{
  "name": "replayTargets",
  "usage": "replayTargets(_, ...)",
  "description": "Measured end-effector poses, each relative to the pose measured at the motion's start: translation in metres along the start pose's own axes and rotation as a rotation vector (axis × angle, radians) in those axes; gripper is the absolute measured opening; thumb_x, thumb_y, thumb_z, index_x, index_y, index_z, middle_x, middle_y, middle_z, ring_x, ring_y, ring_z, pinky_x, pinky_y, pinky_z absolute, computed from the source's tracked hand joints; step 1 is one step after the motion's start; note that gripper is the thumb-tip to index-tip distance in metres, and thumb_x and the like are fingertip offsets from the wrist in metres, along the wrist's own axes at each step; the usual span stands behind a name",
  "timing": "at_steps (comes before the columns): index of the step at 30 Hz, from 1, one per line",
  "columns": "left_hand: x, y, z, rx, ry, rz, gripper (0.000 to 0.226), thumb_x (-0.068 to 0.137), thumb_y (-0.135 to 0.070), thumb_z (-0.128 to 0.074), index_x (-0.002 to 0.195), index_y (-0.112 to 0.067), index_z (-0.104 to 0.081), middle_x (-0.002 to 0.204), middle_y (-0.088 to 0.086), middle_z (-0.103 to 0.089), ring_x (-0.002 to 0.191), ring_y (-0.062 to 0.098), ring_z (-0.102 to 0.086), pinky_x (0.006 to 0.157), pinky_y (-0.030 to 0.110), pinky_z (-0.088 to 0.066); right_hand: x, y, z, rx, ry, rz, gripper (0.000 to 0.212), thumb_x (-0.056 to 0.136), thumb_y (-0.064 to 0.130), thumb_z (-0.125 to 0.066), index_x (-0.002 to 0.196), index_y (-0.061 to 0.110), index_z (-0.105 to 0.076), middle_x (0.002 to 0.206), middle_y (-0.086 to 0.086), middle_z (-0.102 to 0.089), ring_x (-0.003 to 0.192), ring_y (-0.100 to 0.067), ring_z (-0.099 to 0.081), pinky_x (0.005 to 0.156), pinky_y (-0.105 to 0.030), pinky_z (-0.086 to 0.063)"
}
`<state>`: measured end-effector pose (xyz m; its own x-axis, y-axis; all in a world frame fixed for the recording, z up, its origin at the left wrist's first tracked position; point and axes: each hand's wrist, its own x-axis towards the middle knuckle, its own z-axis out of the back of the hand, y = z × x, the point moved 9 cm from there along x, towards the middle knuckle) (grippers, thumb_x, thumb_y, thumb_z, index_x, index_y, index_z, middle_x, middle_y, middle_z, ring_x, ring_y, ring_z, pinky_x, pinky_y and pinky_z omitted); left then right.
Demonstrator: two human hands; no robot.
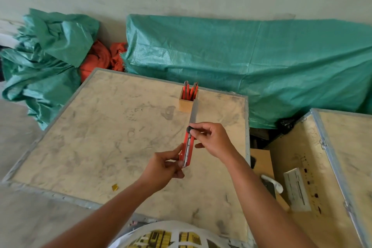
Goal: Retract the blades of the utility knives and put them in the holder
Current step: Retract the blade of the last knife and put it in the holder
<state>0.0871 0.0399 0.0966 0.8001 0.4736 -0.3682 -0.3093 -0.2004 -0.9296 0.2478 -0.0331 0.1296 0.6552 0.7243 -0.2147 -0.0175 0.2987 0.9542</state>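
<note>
**One knife left, and its blade is still out**

The left hand (168,162) holds the bottom end of a red utility knife (187,150), with fingers and thumb pinched around the handle. The right hand (211,140) is higher up on the same knife. Its thumb and finger pinch the black knob (189,129) near the top of the handle.

Above the right hand's grip, the long grey blade (193,111) sticks far out. It points away from the person, toward the wooden holder (186,104). So this blade is not pulled in yet.

Past the tip of the blade, the holder stands on the board table (100,137). Some red knives (190,91) already stand inside it. I cannot tell exactly how many.

No other loose knife shows on the table. So this looks like the last one. What is left: slide the blade back in, then drop the knife in the holder.
</note>
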Motion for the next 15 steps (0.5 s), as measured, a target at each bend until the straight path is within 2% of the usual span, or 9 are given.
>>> replayTargets(4, -0.003, -0.012, 0.031, -0.023, -0.029, -0.031, 0.042, 0.09, 0.006, -0.064, 0.123, -0.021, -0.066, 0.085, 0.001, -0.071, 0.059, 0.017, -0.06, 0.072, 0.038, -0.064, -0.009, 0.011, -0.033, -0.072, 0.053, 0.014, 0.024, 0.093, 0.012, -0.072, 0.116, 0.018, -0.078, 0.104, -0.004, -0.08, 0.09, -0.017, -0.077, 0.068, -0.031, -0.065)
replayTargets(8, -0.004, -0.023, 0.056, -0.075, -0.038, -0.046, 0.036, 0.09, 0.006, -0.063, 0.119, -0.014, -0.07, 0.075, -0.002, -0.071, 0.06, 0.017, -0.056, 0.071, 0.035, -0.063, -0.016, 0.028, -0.046, -0.162, -0.021, 0.103, 0.023, 0.092, 0.012, -0.073, 0.114, 0.016, -0.079, 0.108, 0.002, -0.079, 0.093, -0.013, -0.075, 0.071, -0.023, -0.063)
replayTargets(11, -0.005, -0.033, 0.066, -0.08, -0.034, -0.065, 0.035, 0.091, 0.007, -0.062, 0.118, -0.014, -0.071, 0.085, 0.007, -0.074, 0.062, 0.02, -0.057, 0.07, 0.035, -0.063, -0.02, 0.044, -0.06, -0.285, -0.033, 0.203, 0.023, 0.09, 0.012, -0.076, 0.111, 0.017, -0.08, 0.114, 0.006, -0.076, 0.097, -0.005, -0.072, 0.082, -0.011, -0.055)
replayTargets(13, -0.006, -0.035, 0.071, -0.083, -0.031, -0.07, 0.034, 0.09, 0.005, -0.063, 0.118, -0.013, -0.071, 0.09, 0.009, -0.076, 0.063, 0.02, -0.058, 0.071, 0.037, -0.064, -0.023, 0.05, -0.065, -0.329, -0.028, 0.213, 0.023, 0.088, 0.012, -0.077, 0.11, 0.018, -0.08, 0.116, 0.007, -0.073, 0.097, -0.005, -0.071, 0.082, -0.004, -0.05)
replayTargets(15, -0.006, -0.036, 0.075, -0.087, -0.023, -0.075, 0.034, 0.09, 0.004, -0.064, 0.119, -0.012, -0.071, 0.087, 0.007, -0.076, 0.062, 0.019, -0.059, 0.073, 0.04, -0.064, -0.024, 0.055, -0.066, -0.341, -0.014, 0.21, 0.024, 0.088, 0.012, -0.077, 0.11, 0.02, -0.08, 0.117, 0.008, -0.073, 0.096, -0.005, -0.071, 0.081, -0.004, -0.05)
